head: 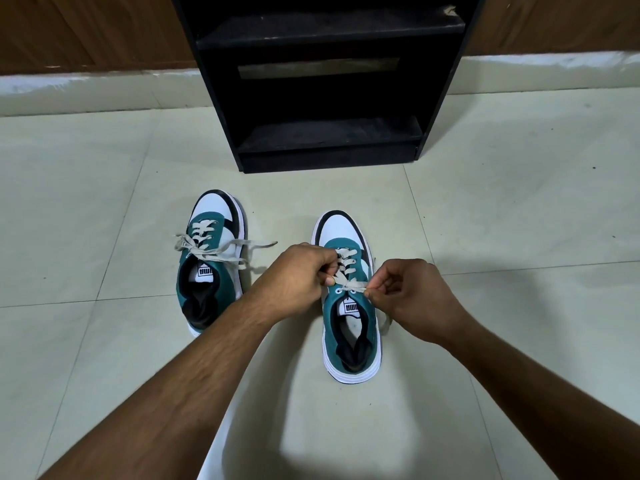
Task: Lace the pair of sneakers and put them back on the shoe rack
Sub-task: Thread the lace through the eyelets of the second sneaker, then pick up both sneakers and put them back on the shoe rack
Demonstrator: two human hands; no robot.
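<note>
Pale tiled floor (104, 202) before black rack (325, 98), right sneaker (349, 306) upright beside left sneaker (211, 261), left hand (294, 275) and right hand (412, 292) each pinching soft limp lace (353, 285) near its ends.

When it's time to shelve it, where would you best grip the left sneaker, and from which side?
Probably the heel collar of the left sneaker, from above and behind. It stands upright on the floor, toe toward the rack, with its open collar nearest you. Its loose lace ends trail sideways, so keep fingers clear of them.
</note>
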